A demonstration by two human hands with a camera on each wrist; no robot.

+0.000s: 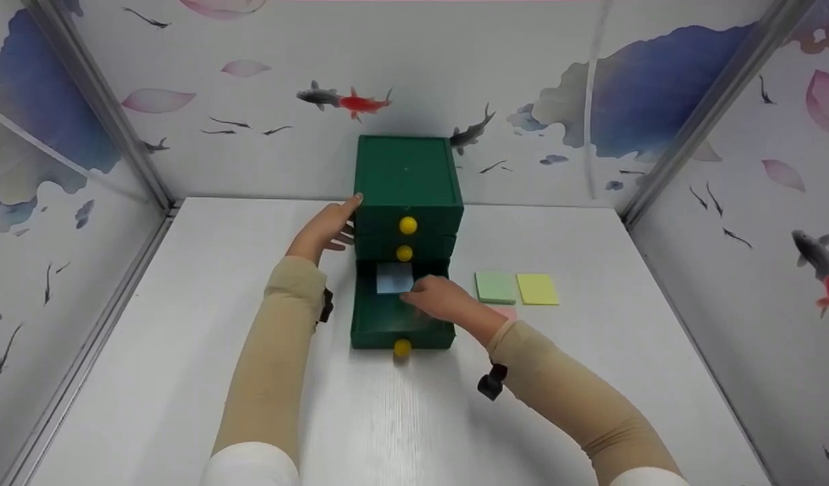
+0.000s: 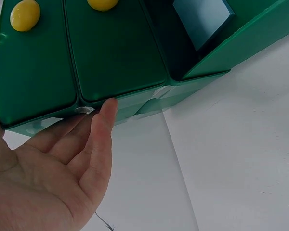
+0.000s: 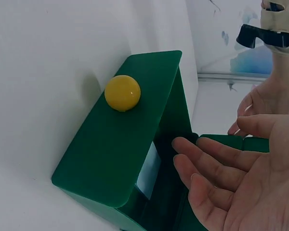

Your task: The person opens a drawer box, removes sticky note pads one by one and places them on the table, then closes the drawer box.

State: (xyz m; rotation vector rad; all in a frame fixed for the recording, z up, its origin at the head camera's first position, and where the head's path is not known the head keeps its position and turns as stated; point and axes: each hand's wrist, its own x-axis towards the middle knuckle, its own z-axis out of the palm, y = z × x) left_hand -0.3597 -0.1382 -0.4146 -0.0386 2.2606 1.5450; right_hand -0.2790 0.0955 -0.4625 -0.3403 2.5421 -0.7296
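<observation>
A small green drawer cabinet (image 1: 406,172) with yellow round knobs stands on the table. Its bottom drawer (image 1: 377,322) is pulled out, and a light blue pad of sticky notes (image 1: 393,278) lies inside towards the back. My left hand (image 1: 325,228) rests against the cabinet's left side, fingers extended along it and thumb at the front edge. Over the drawer's right part is my right hand (image 1: 443,299), its fingers loosely bent beside the blue pad. In the right wrist view that hand (image 3: 231,178) holds nothing, and its fingertips appear apart from the pad.
Right of the cabinet lie a green pad (image 1: 495,287), a yellow pad (image 1: 537,289) and a pink pad (image 1: 505,312) partly hidden by my right arm. Printed wall panels (image 1: 252,148) enclose the white table (image 1: 185,324) at the back and both sides.
</observation>
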